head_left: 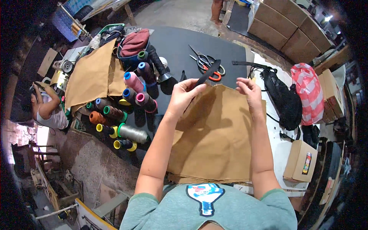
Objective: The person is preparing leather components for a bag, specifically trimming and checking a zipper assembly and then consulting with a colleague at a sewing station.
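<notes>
My left hand is closed, pinching a short black strap against the top edge of a piece of tan cloth. The strap slants up and right from the fingers. My right hand is raised over the cloth's right corner, thumb and fingertips drawn together; whatever lies between them is too small to tell. The cloth spreads between my forearms, with more layers showing at its near edge. Just beyond the strap lie scissors with black handles and a pair with orange handles.
Several thread spools crowd the table's left side, beside more tan cloth and a maroon cloth bundle. To the right are a black backpack, a red-and-white plastic bag and a cardboard box. Another person sits far left.
</notes>
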`<action>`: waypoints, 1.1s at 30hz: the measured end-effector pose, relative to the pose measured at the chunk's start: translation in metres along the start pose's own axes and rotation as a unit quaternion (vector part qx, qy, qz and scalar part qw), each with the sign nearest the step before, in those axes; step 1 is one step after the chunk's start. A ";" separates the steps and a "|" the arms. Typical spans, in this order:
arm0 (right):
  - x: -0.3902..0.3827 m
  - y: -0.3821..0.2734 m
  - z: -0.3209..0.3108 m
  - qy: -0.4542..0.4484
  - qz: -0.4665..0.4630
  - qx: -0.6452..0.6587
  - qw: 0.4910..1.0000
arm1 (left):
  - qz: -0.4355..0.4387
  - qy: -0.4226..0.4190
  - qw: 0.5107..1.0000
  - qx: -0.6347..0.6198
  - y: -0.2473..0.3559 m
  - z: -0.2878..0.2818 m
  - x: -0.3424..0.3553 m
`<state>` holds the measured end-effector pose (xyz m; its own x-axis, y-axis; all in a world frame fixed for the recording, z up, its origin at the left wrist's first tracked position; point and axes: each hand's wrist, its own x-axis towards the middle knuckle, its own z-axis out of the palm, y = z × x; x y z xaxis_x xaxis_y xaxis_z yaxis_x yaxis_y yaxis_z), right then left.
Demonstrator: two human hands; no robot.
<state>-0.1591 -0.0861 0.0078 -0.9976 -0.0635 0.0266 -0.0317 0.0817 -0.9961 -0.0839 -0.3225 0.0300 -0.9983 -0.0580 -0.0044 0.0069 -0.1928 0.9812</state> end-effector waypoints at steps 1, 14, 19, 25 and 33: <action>0.006 0.007 0.003 -0.003 0.005 -0.002 1.000 | -0.006 -0.004 1.000 -0.003 0.000 -0.002 0.002; 0.145 0.058 0.113 -0.135 -0.135 -0.471 0.861 | 0.001 -0.008 1.000 -0.019 -0.003 -0.012 0.027; 0.187 0.080 0.128 -0.043 -0.048 -0.511 0.857 | -0.031 -0.021 0.997 -0.062 -0.008 -0.019 0.035; 0.188 0.064 0.126 -0.107 -0.045 -0.532 0.838 | -0.077 0.021 0.996 -0.052 0.001 -0.020 0.031; 0.168 0.039 0.048 -0.173 0.049 -0.170 0.969 | 0.043 0.126 0.984 0.123 0.004 0.005 0.036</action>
<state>-0.3252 -0.1409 -0.0309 -0.9183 -0.3641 -0.1557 -0.0141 0.4231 -0.9060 -0.1205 -0.3203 0.0344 -0.9486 -0.3099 0.0641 0.0465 0.0639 0.9969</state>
